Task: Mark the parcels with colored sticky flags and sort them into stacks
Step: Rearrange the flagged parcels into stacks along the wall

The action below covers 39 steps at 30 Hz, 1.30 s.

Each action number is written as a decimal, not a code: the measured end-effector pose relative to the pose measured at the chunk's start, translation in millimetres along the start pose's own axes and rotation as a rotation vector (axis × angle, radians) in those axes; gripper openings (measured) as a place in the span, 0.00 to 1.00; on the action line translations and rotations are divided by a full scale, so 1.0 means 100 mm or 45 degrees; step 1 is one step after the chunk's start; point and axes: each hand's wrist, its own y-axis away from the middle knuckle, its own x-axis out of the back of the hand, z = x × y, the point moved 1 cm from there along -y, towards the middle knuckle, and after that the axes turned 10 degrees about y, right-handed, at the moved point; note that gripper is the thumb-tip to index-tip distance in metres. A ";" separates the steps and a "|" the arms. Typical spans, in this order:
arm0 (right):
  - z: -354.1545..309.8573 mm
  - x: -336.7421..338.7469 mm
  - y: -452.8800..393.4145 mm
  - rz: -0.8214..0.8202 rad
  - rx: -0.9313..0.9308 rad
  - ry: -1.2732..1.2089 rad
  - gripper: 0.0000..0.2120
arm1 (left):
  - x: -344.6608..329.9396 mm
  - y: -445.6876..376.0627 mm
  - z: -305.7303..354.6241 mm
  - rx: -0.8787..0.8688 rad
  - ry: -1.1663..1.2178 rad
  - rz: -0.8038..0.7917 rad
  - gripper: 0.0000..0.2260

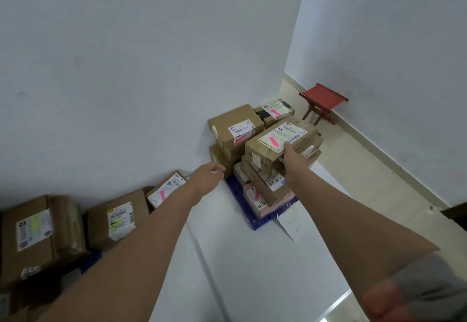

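A stack of cardboard parcels stands on a blue mat (236, 191) against the wall at the far end of the white table (252, 258). My right hand (294, 156) grips the near edge of the top parcel (278, 142), whose white label carries a pink flag (274, 142). Behind it sit a larger brown parcel (235, 126) and a pink-flagged parcel (276, 109). My left hand (208, 174) hovers left of the stack, fingers loosely curled, holding nothing. A single pink-flagged parcel (165, 191) lies by the wall beside my left forearm.
Two parcels with yellow-green marks, one at the far left (35, 233) and one nearer the middle (117, 220), sit along the wall. A white paper slip (290, 224) hangs off the mat's corner. A red stool (322, 100) stands on the floor beyond the table.
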 end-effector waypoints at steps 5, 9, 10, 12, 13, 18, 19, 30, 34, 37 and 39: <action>-0.07 -0.09 -0.06 0.002 -0.013 0.103 0.38 | 0.02 -0.06 -0.05 0.021 0.000 -0.004 0.06; -0.06 -0.12 -0.11 0.031 -0.027 0.213 0.40 | 0.05 -0.08 -0.12 0.028 0.006 -0.008 0.05; -0.06 -0.11 -0.10 0.042 -0.027 0.229 0.39 | 0.06 -0.08 -0.14 0.030 0.014 -0.008 0.05; -0.06 -0.10 -0.09 0.053 -0.028 0.239 0.38 | 0.09 -0.06 -0.17 0.045 0.028 -0.009 0.06; -0.05 -0.11 -0.07 0.050 -0.027 0.247 0.37 | 0.10 -0.05 -0.19 0.054 0.028 -0.010 0.06; 0.01 -0.17 -0.01 0.075 -0.029 0.190 0.37 | 0.18 0.01 -0.27 0.085 0.018 -0.030 0.06; 0.01 -0.17 0.01 0.081 -0.030 0.177 0.36 | 0.19 0.03 -0.28 0.085 0.016 -0.032 0.06; 0.26 -0.21 0.35 0.164 0.183 0.366 0.25 | 0.31 0.21 -0.50 0.134 0.033 -0.040 0.05; 0.55 -0.30 0.58 0.317 0.370 0.355 0.15 | 0.37 0.40 -0.79 0.219 0.060 -0.060 0.05; 0.91 -0.48 0.80 0.180 0.479 0.398 0.13 | 0.45 0.59 -1.06 0.301 0.056 -0.054 0.05; 1.09 -0.61 0.94 0.081 0.490 0.428 0.16 | 0.54 0.70 -1.22 0.367 0.050 -0.049 0.08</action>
